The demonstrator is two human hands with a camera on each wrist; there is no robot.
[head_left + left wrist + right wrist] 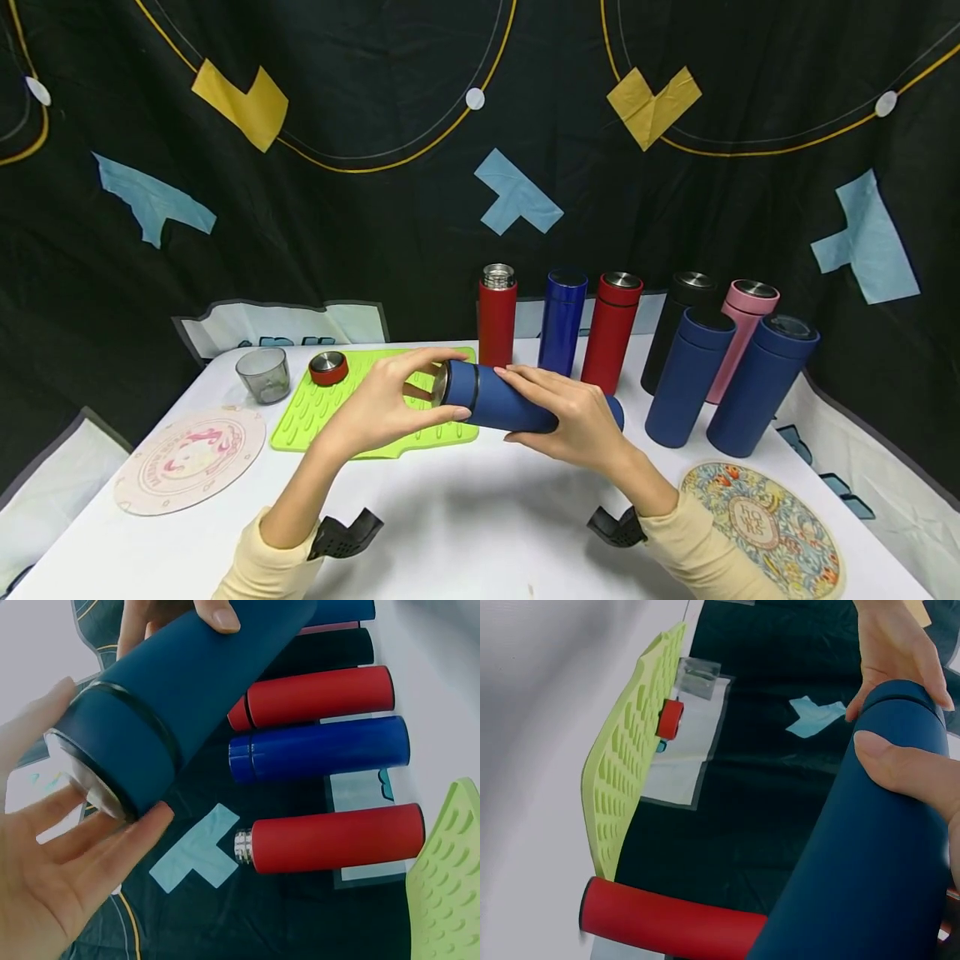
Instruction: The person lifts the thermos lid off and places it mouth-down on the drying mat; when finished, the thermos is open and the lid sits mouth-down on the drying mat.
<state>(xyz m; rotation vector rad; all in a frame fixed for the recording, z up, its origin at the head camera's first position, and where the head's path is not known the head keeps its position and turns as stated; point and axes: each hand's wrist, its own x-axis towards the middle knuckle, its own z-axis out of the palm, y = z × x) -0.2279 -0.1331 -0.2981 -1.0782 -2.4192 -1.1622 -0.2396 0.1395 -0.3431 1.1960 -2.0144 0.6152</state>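
A dark blue thermos flask [510,400] is held tilted nearly sideways above the white table, its lid end toward the left. My left hand [386,400] grips the lid [120,742] between thumb and fingers; the lid sits against the body with a dark ring at the seam. Around the body, my right hand [570,408] wraps its fingers, the thumb [900,761] lying along the side in the right wrist view. Behind the flask stands an open red thermos [497,325] with its steel neck bare. A red lid [328,367] lies on the green drying mat [360,417].
A clear glass cup [264,375] stands at the back left, above a pink round placemat [193,458]. Along the back right stand a shiny blue thermos [562,321], a red one [612,333], a black one [671,342], a pink one [738,333] and two navy ones. A floral placemat [765,525] lies right.
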